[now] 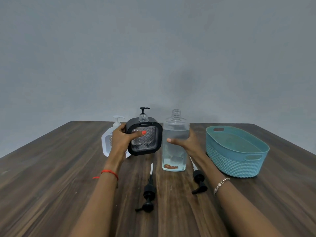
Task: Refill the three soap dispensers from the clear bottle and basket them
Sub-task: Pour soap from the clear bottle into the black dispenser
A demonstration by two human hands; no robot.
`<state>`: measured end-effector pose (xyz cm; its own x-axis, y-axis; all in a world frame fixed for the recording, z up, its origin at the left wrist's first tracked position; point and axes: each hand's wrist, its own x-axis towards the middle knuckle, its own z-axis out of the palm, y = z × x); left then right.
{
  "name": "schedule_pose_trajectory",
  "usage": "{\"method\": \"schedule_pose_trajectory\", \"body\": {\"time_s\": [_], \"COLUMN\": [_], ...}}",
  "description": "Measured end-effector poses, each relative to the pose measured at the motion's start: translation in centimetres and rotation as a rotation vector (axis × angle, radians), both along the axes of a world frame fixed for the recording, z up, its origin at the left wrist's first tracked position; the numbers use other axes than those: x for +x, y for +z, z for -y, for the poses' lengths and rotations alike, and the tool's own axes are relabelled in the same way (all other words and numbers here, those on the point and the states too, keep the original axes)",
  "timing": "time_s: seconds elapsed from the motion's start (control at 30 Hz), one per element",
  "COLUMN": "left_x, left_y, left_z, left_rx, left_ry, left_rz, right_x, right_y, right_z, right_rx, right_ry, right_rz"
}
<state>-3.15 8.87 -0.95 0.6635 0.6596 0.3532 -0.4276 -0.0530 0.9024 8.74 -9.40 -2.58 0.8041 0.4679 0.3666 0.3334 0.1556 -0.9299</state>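
My left hand (122, 138) grips the left side of a black square soap dispenser (145, 138) with a patterned clear window and an open neck, its pump off. My right hand (186, 142) is wrapped around the tall clear bottle (174, 144), uncapped and holding clear liquid, standing on the table. Behind the black dispenser the black pump of another dispenser (144, 110) sticks up. A white dispenser (109, 142) with its white pump on stands at the left, partly hidden by my left hand. Two black pumps lie loose on the table: one (148, 190) in front, another (198, 180) by my right wrist.
A teal woven plastic basket (236, 165) with nothing in it stands at the right on the dark wooden table (51, 168). A grey wall rises behind the table's far edge.
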Motion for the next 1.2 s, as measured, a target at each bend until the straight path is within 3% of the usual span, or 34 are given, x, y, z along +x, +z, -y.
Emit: {"method": "schedule_pose_trajectory", "body": {"time_s": [0.4,0.6,0.83,1.2], "left_x": [0.9,1.1,1.5,1.5], "left_y": [-0.7,-0.4,-1.2,-1.5], "left_z": [1.2,2.6,3.6,4.7], "left_rx": [0.081,0.221,0.289,0.368], "left_ry": [0.149,0.308,0.386,0.418], "left_rz": [0.003,0.072,0.088,0.111], "right_x": [-0.9,-1.4,-2.2,-3.2], "right_y": [1.6,4.8,5.9,6.6], "right_z": [1.0,2.6,3.4,3.3], "right_rx": [-0.073,-0.233,-0.48,-0.7], "right_ry": [-0.307,-0.374,-0.436,-0.465], "right_rz": [0.196,0.458,0.639,0.7]}}
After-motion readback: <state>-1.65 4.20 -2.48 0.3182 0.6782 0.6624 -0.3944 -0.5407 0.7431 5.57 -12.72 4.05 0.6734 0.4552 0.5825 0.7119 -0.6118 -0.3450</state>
